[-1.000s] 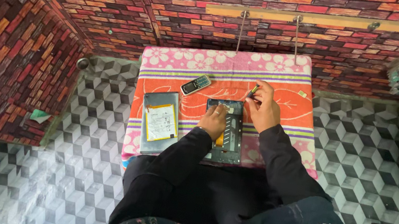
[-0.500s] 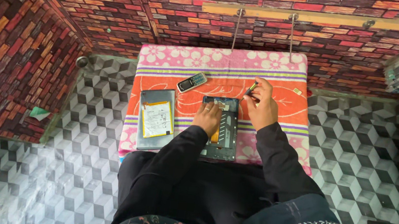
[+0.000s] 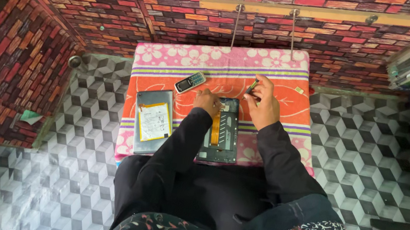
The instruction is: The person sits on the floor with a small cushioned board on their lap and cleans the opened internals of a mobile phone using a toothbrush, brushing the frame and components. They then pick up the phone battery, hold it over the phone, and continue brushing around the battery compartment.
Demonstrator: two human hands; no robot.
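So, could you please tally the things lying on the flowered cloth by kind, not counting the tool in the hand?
Opened tablet body: 1
Tablet back panel with battery: 1
Small keypad phone: 1
Small pale piece: 1
Total: 4

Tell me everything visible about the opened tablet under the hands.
The opened dark rectangular tablet body lies flat, insides up, on the orange and pink flowered cloth. Its frame looks like dark metal or plastic, with an orange ribbon strip running lengthwise and pale lines beside it. The left hand rests on its far left corner; the right hand, holding a thin dark tool, sits at its far right edge. A separate grey panel lies alongside.
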